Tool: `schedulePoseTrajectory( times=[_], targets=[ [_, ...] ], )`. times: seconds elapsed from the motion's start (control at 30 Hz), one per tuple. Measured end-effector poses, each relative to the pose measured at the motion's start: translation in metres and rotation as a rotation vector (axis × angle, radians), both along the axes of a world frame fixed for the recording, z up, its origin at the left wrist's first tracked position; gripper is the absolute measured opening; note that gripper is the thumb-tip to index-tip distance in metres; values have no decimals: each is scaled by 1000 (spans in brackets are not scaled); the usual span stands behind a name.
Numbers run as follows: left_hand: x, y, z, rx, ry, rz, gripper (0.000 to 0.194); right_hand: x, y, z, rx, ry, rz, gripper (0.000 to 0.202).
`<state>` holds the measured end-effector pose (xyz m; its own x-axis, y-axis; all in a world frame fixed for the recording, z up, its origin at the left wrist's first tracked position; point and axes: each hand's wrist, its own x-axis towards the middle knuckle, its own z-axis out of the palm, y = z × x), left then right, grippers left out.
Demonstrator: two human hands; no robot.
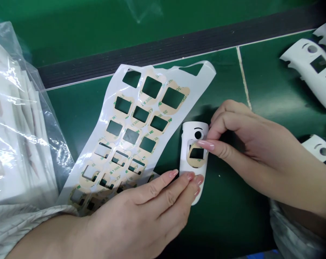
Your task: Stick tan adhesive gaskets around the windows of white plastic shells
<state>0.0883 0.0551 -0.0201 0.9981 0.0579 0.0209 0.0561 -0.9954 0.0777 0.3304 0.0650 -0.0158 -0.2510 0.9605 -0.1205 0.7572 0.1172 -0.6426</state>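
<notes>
A white plastic shell (184,158) lies on the green table, its round hole toward the far end. Around its square window sits a tan adhesive piece (195,162). My right hand (241,144) pinches the upper part of that piece between thumb and index finger. Fingertips of my left hand (157,205) rest on the shell's lower part, with the index finger spread from the others. Left of the shell is a white backing sheet (176,126) bearing rows of tan adhesive pieces with square cutouts; my left hand covers its near end.
Clear plastic bags with stacked white sheets (14,126) lie at the left. More white shells (311,68) are at the right edge, one of them (318,147) beside my right wrist. A dark ridged strip (141,46) runs along the table's back.
</notes>
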Motion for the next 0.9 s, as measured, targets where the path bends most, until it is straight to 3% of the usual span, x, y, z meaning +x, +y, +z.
schedulePoseTrajectory(
  times=[0.9],
  targets=[
    [1, -2, 2, 5, 31, 23, 46, -4, -1, 1, 7, -5, -17, 17]
  ],
)
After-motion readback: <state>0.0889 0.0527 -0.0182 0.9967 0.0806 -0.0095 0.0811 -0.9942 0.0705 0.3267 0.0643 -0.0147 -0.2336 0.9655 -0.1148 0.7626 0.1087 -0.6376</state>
